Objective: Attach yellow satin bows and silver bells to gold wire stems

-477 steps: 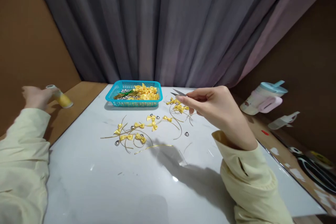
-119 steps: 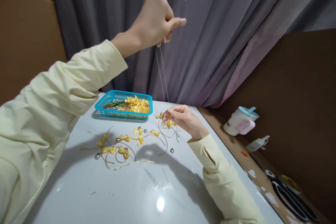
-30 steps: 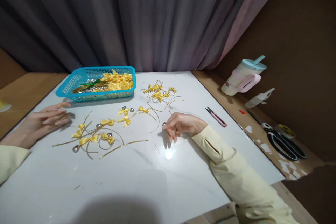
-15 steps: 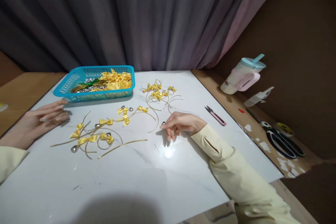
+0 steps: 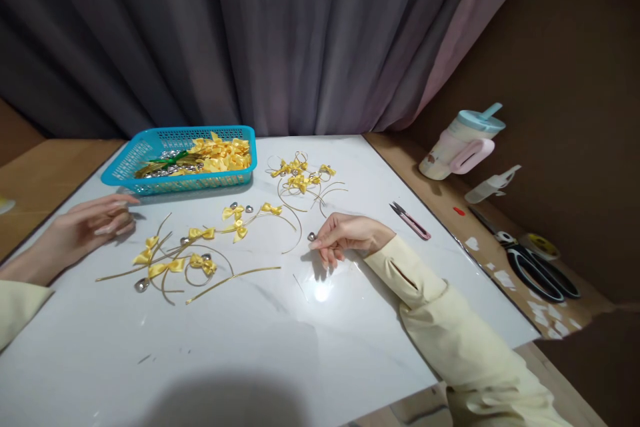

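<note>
Between the thumb and fingertips of my right hand [image 5: 343, 240] is a small silver heart-shaped bead [image 5: 312, 237], pinched just over the white table. My left hand [image 5: 100, 221] rests near the front left of the blue basket [image 5: 185, 185], index finger stretched and the others loosely bent, with nothing seen in it. Right of that hand lie several yellow ribbon bows [image 5: 167, 266], gold cords [image 5: 235, 275] and silver heart beads [image 5: 142, 285]. Behind my right hand is another cluster of yellow bows [image 5: 303, 182] with thin cords.
Yellow bows and silver pieces fill the basket. Pink-handled thread snips [image 5: 410, 220] lie right of my right hand. Farther right on brown board are a tumbler [image 5: 457, 143], a clear bottle [image 5: 493, 185], black scissors [image 5: 533, 270], a tape roll [image 5: 543, 247] and paper scraps [image 5: 505, 279].
My left hand has shifted slightly right, its index finger more stretched and the other fingers more bent. My right hand stays nearly still, with the heart bead showing more at its fingertips.
</note>
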`<state>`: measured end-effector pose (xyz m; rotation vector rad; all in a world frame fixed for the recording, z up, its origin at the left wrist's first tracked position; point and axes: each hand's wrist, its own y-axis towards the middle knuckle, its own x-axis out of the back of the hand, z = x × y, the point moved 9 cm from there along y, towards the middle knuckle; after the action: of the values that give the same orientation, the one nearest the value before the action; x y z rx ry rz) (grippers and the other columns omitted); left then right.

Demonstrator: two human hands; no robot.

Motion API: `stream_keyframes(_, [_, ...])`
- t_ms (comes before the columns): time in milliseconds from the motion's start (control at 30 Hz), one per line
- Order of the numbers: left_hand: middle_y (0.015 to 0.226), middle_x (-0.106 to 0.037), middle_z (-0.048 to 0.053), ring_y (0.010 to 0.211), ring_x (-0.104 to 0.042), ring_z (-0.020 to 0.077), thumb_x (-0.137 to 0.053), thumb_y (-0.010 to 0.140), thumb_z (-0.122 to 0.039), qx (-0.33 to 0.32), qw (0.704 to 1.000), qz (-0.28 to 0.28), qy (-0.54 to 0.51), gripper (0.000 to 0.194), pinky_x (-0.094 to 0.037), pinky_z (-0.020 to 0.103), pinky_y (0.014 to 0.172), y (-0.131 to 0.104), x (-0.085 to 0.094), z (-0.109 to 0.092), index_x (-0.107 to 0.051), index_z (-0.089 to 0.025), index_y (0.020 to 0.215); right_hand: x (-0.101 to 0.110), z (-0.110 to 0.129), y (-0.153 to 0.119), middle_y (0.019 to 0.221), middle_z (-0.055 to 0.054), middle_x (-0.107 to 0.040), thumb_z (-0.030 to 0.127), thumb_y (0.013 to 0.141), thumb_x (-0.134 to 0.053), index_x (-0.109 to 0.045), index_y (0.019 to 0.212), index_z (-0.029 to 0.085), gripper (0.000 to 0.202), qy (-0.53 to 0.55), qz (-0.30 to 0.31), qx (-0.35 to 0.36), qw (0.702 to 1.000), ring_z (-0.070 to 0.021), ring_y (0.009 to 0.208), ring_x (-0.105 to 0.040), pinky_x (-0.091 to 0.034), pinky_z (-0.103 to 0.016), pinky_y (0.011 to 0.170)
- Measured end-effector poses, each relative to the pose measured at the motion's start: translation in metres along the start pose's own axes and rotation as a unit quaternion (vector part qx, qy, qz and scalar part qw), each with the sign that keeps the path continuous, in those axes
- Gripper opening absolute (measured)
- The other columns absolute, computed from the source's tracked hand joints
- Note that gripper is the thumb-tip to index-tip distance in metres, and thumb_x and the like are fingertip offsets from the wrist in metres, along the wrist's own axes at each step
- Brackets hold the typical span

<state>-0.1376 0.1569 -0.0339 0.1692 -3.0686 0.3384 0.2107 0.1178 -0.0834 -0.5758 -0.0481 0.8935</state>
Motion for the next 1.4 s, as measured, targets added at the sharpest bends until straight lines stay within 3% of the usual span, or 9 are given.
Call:
stream_keyframes(100, [0.050,-0.053,-0.003,0.052,-0.047,0.0062,-0.023,0.080,0.015,0.004,0.999,0.044,0.006,0.045,-0.037,0.015,0.056,0.002,-0.002,-0.001,-0.059,-0.011,0.086,0.000,-0.001,0.001,0.059,-0.009,-0.069,0.032,0.066,-0.074,-0.069,0.061,0.003,0.029,0.006,0.012,0.005,1.000,-0.0099,0.045,-0.061,-0.045,-0.016,0.041])
stream_keyframes(267, [0.063,-0.065,-0.005,0.066,-0.056,0.0055,-0.030,0.073,0.022,0.017,0.999,-0.036,0.035,0.046,-0.042,0.006,0.061,-0.001,0.009,-0.006,-0.063,-0.010,0.070,-0.002,-0.001,0.000,0.061,-0.009,-0.070,0.031,0.067,-0.073,-0.069,0.063,0.003,0.028,0.013,0.036,0.007,0.999,-0.0103,0.046,-0.062,-0.049,-0.017,0.044])
stream_keyframes(500, [0.070,-0.066,-0.011,0.076,-0.055,0.0020,-0.055,0.066,0.021,-0.096,0.977,-0.029,0.189,0.035,-0.039,-0.001,0.070,-0.013,-0.003,-0.029,-0.067,-0.012,0.064,-0.005,0.001,-0.002,0.063,-0.009,-0.071,0.029,0.070,-0.072,-0.069,0.063,0.004,0.026,0.022,0.061,0.020,0.998,-0.0104,0.048,-0.063,-0.051,-0.018,0.046])
stream_keyframes(767, [0.070,-0.067,-0.007,0.074,-0.056,0.0023,-0.045,0.068,0.026,-0.033,0.993,-0.065,0.095,0.042,-0.040,-0.001,0.070,-0.017,-0.002,-0.020,-0.066,-0.010,0.059,-0.007,0.003,-0.003,0.063,-0.009,-0.071,0.029,0.069,-0.073,-0.068,0.063,0.004,0.027,0.036,0.080,0.041,0.995,-0.0079,0.042,-0.059,-0.049,-0.016,0.043])
stream_keyframes(967, [0.072,-0.068,-0.001,0.081,-0.059,0.0056,-0.034,0.073,0.023,-0.052,0.993,-0.107,0.022,0.049,-0.046,0.003,0.068,-0.032,-0.006,-0.049,-0.064,-0.011,0.053,-0.005,0.010,-0.002,0.064,-0.010,-0.071,0.030,0.070,-0.072,-0.068,0.063,0.005,0.027,0.056,0.065,0.064,0.994,-0.0096,0.045,-0.062,-0.049,-0.016,0.043])
stream_keyframes(1067, [0.072,-0.070,0.008,0.072,-0.065,0.0159,-0.030,0.079,0.013,0.020,0.999,-0.050,-0.010,0.049,-0.054,0.017,0.060,-0.054,-0.043,-0.032,-0.067,-0.009,0.057,-0.007,0.015,-0.002,0.065,-0.010,-0.071,0.030,0.072,-0.072,-0.068,0.065,0.005,0.027,0.070,0.055,0.075,0.993,-0.0096,0.047,-0.063,-0.050,-0.017,0.045])
stream_keyframes(1133, [0.087,-0.071,0.017,0.079,-0.066,0.0283,-0.044,0.085,-0.005,0.198,0.969,0.135,-0.062,0.030,-0.056,0.032,0.064,-0.083,-0.108,0.011,-0.072,-0.007,0.074,-0.011,0.019,-0.002,0.066,-0.009,-0.071,0.031,0.071,-0.073,-0.068,0.065,0.005,0.027,0.077,0.054,0.081,0.992,-0.0099,0.048,-0.063,-0.052,-0.018,0.048])
stream_keyframes(1200, [0.107,-0.064,0.025,0.104,-0.059,0.0351,-0.052,0.086,-0.038,0.305,0.882,0.326,-0.149,0.040,-0.053,0.034,0.080,-0.120,-0.177,0.034,-0.071,-0.002,0.092,-0.017,0.021,-0.003,0.067,-0.009,-0.071,0.032,0.070,-0.073,-0.067,0.064,0.005,0.028,0.082,0.057,0.081,0.992,-0.0105,0.050,-0.064,-0.053,-0.020,0.051])
stream_keyframes(1400, [0.116,-0.058,0.026,0.115,-0.054,0.0261,-0.039,0.093,-0.040,0.322,0.818,0.364,-0.307,0.054,-0.040,0.031,0.100,-0.101,-0.267,0.037,-0.054,0.006,0.115,-0.026,0.023,-0.007,0.066,-0.010,-0.071,0.036,0.068,-0.074,-0.068,0.064,0.005,0.031,0.080,0.071,0.081,0.991,-0.0138,0.053,-0.066,-0.054,-0.022,0.053])
